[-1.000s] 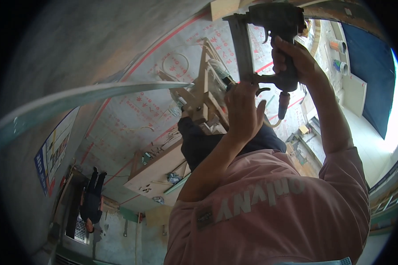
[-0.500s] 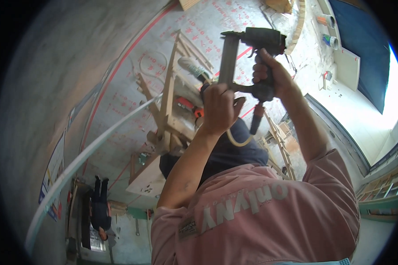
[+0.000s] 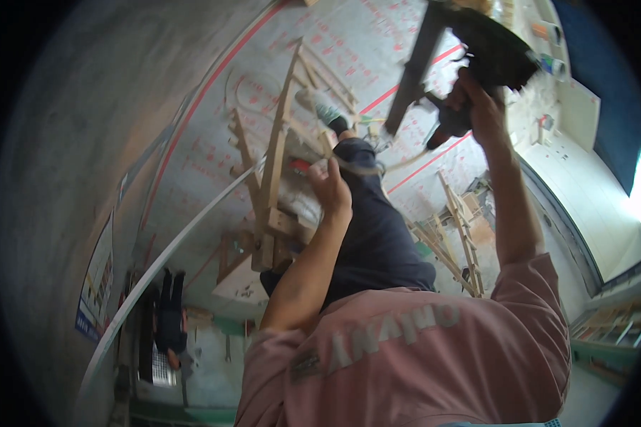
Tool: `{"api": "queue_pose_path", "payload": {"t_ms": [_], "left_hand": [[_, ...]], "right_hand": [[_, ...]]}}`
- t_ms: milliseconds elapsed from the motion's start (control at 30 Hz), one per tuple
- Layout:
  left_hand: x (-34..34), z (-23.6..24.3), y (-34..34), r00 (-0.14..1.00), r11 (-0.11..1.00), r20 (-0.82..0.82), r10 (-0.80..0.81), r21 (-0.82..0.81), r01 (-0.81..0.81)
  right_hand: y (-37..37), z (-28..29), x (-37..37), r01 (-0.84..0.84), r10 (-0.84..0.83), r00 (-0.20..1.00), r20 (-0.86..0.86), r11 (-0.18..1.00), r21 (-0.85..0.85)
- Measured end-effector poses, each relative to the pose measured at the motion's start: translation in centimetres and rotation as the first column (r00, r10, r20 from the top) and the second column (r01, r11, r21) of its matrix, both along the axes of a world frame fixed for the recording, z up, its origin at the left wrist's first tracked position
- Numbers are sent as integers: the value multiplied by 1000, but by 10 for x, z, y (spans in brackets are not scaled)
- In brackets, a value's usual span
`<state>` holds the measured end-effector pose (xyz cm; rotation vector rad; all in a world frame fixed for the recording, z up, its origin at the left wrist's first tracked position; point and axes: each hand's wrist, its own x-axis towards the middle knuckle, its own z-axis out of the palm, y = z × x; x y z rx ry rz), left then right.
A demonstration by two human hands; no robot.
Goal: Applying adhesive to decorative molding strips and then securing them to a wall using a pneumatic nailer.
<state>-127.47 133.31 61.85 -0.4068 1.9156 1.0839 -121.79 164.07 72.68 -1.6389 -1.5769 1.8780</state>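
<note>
My right hand [image 3: 483, 107] is closed round the handle of a black pneumatic nail gun [image 3: 495, 53], lifted at the upper right and blurred by motion. Its long straight magazine [image 3: 414, 75] slants down to the left. From the base of the handle a pale air hose [image 3: 402, 165] curves left, toward my left hand. My left hand [image 3: 332, 191] is raised beside a wooden stepladder-like frame [image 3: 283, 128]. Its fingers are blurred, and whether they touch the hose or the wood is unclear. Behind that hand, a small red object [image 3: 300, 165] shows in part.
A pale pole or pipe [image 3: 185, 238] runs diagonally along the left. More wooden framing [image 3: 463, 235] lies to the right of my legs. Another person [image 3: 167, 320] is in the lower left background. Cylindrical containers [image 3: 548, 32] and a white board [image 3: 580, 107] are at the upper right.
My right hand has swung the nail gun up and to the right. My left hand has come off its magazine and dropped slightly left. The hose is now stretched out more.
</note>
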Motion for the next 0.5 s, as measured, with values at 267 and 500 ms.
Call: {"api": "queue_pose_path", "payload": {"t_ms": [267, 500], "left_hand": [[43, -148, -40, 284, 237, 727, -625, -169, 957], [26, -185, -90, -98, -154, 759, -643, -2, 988]], "right_hand": [[-29, -138, 76, -470, 434, 880, 195, 733, 493], [-84, -156, 93, -587, 399, 791, 464, 707, 394]]}}
